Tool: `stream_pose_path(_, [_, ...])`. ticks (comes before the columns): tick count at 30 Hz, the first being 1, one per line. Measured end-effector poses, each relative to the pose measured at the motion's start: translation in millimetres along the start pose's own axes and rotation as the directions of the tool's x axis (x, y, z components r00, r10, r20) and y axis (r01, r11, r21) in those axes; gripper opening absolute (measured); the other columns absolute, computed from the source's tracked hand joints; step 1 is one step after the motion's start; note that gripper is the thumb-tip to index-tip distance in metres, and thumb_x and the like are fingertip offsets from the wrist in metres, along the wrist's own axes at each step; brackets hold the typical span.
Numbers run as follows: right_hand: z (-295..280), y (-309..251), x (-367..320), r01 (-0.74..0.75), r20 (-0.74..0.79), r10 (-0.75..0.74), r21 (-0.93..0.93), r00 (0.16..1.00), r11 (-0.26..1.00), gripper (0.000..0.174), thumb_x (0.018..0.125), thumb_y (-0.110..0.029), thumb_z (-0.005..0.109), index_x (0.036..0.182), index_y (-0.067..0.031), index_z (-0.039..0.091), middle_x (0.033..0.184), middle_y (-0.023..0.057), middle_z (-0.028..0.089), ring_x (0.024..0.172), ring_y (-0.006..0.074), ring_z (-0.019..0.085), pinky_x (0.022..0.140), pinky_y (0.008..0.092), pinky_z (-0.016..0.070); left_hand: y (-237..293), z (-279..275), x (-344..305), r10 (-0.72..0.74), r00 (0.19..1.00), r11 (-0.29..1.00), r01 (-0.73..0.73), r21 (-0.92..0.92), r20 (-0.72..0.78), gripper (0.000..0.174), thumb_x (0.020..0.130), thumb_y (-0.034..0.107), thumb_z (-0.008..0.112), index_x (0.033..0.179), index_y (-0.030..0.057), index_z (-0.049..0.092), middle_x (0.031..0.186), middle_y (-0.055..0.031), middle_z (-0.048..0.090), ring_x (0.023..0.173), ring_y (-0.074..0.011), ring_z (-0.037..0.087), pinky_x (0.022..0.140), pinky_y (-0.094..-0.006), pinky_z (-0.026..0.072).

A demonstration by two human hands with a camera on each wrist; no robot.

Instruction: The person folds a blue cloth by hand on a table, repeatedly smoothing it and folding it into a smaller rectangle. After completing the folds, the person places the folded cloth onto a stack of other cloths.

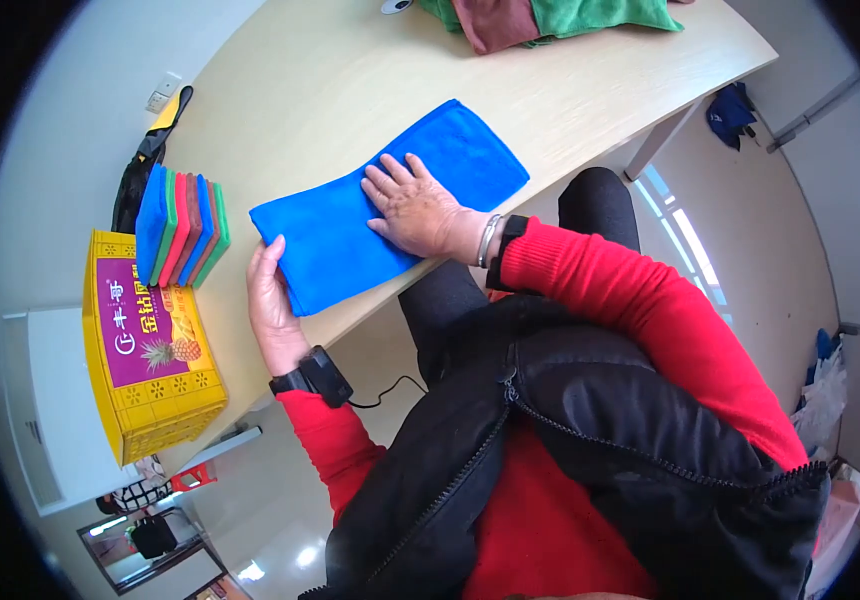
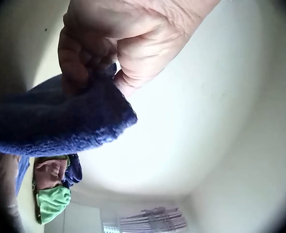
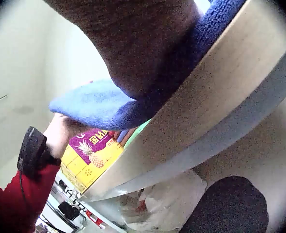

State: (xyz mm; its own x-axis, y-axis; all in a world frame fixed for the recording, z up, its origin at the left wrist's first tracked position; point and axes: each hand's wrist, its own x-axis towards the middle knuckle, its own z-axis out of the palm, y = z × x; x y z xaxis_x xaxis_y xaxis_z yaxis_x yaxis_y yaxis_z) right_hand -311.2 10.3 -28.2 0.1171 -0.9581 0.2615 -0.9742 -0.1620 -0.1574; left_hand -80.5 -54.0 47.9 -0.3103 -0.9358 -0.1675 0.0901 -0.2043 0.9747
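Observation:
A blue towel (image 1: 340,235), folded into a long strip, lies across the table near its front edge. My left hand (image 1: 271,300) pinches its left end between thumb and fingers. In the left wrist view that end of the towel (image 2: 79,116) is lifted, with the left hand (image 2: 118,43) gripping its corner. My right hand (image 1: 415,210) lies flat on the middle of the towel, fingers spread and straight. In the right wrist view the right hand (image 3: 147,53) is dark and close, pressing on the cloth, while the raised end bends up toward the left hand (image 3: 60,133).
Left of the towel, several folded cloths (image 1: 182,230) in blue, green, red and brown stand in a row beside a yellow pineapple box (image 1: 110,400). Green and brown cloths (image 1: 550,20) lie at the table's far side. A black strap (image 1: 140,170) lies behind the row.

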Motion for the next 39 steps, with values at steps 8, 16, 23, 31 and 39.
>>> stream_pose_path(8, [-7, -17, -3, 0.103, 0.031, -0.105, 0.075, 0.994, 0.992, 0.057, 0.1, -0.039, 0.049, 0.144, -0.0022, 0.049, 0.152, 0.0152, 0.043, 0.144, 0.0356, 0.035, 0.118, 0.0538, 0.025, 23, 32, 20, 0.122, 0.99, 0.99, -0.126, 0.055, 0.073, 0.033, 0.092, 0.022, 0.067, 0.117, 0.0005, 0.062, 0.105, -0.0052, 0.066, 0.095, -0.0143, 0.064, 0.087, -0.0291, 0.0513])
stream_pose_path(16, [-21, -15, -89, 0.293, -0.102, -0.292, -0.002, 0.951, 0.956, 0.054, 0.093, -0.04, 0.06, 0.131, -0.0016, 0.058, 0.14, 0.0184, 0.052, 0.137, 0.0351, 0.042, 0.115, 0.0523, 0.029, 9, 105, 57, 0.118, 0.977, 0.915, -0.175, 0.362, 0.176, 0.018, 0.087, 0.022, 0.07, 0.086, 0.0052, 0.063, 0.075, -0.0003, 0.064, 0.065, -0.0103, 0.061, 0.06, -0.0255, 0.0512])
stream_pose_path(23, [-45, -5, -96, 0.332, 0.151, -0.333, 0.031, 0.931, 0.943, 0.047, 0.094, -0.046, 0.057, 0.114, -0.0051, 0.068, 0.121, 0.0143, 0.064, 0.126, 0.0312, 0.05, 0.114, 0.0511, 0.0289, -32, 183, 75, 0.018, 0.975, 0.761, -0.158, 0.629, 0.223, 0.022, 0.083, 0.023, 0.072, 0.075, 0.0085, 0.056, 0.067, -0.0032, 0.061, 0.049, -0.0151, 0.059, 0.041, -0.0278, 0.0438])
stream_pose_path(31, [-22, 0, -104, 0.381, 0.087, -0.373, -0.12, 0.924, 0.917, 0.041, 0.095, -0.045, 0.053, 0.1, -0.0094, 0.073, 0.102, 0.0077, 0.07, 0.114, 0.0289, 0.055, 0.108, 0.0503, 0.0319, -44, 211, 80, 0.024, 0.979, 0.561, -0.182, 0.807, 0.204, 0.024, 0.081, 0.022, 0.069, 0.076, 0.0029, 0.055, 0.067, -0.0063, 0.062, 0.049, -0.0178, 0.062, 0.041, -0.0314, 0.0479])
stream_pose_path(39, [-30, 1, -98, 0.441, 0.298, -0.41, -0.043, 0.862, 0.897, 0.038, 0.09, -0.035, 0.054, 0.102, -0.0049, 0.073, 0.118, 0.0138, 0.067, 0.119, 0.0314, 0.055, 0.104, 0.0475, 0.0363, -56, 216, 81, 0.099, 0.963, 0.351, -0.268, 0.897, 0.249, 0.027, 0.086, 0.025, 0.07, 0.083, 0.0001, 0.059, 0.069, -0.0098, 0.065, 0.05, -0.0164, 0.063, 0.044, -0.0308, 0.0496])
